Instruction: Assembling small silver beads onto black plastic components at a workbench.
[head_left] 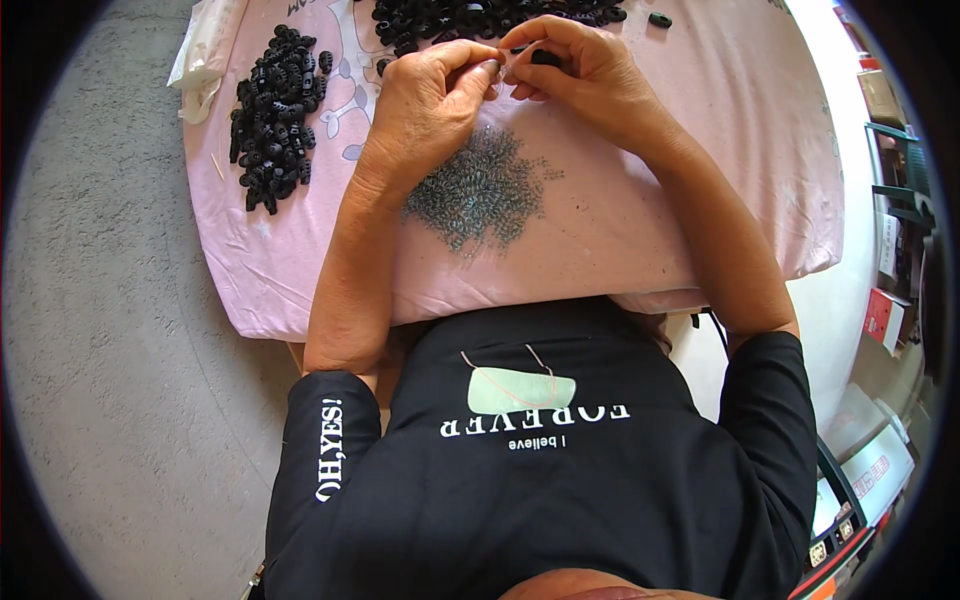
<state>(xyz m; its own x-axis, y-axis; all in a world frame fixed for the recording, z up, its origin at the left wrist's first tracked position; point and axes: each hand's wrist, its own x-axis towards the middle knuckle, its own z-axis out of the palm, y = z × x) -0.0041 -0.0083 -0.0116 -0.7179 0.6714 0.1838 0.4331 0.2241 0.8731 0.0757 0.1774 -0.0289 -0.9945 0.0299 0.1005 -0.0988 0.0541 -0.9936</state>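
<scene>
Both hands meet over the far middle of the table, fingertips almost touching. My left hand (432, 98) is closed in a pinch; a thin glint shows at its fingertips, too small to tell what it is. Between the thumb and fingers of my right hand (598, 82) sits a small rounded black plastic piece (546, 58), looking like part of a cord lock. Just below the hands lies a loose heap of small metal coil springs (478, 190), partly covered by my left wrist. Beyond the hands spreads a large pile of black plastic pieces (470, 18).
A second pile of black plastic pieces (278, 115) lies at the left. One loose black piece (660, 19) is at the far right. The table has a pink cloth (620, 235); a thin stick (217, 166) and a white plastic bag (208, 50) are near its left edge. Boxes (884, 318) stand beyond its right side.
</scene>
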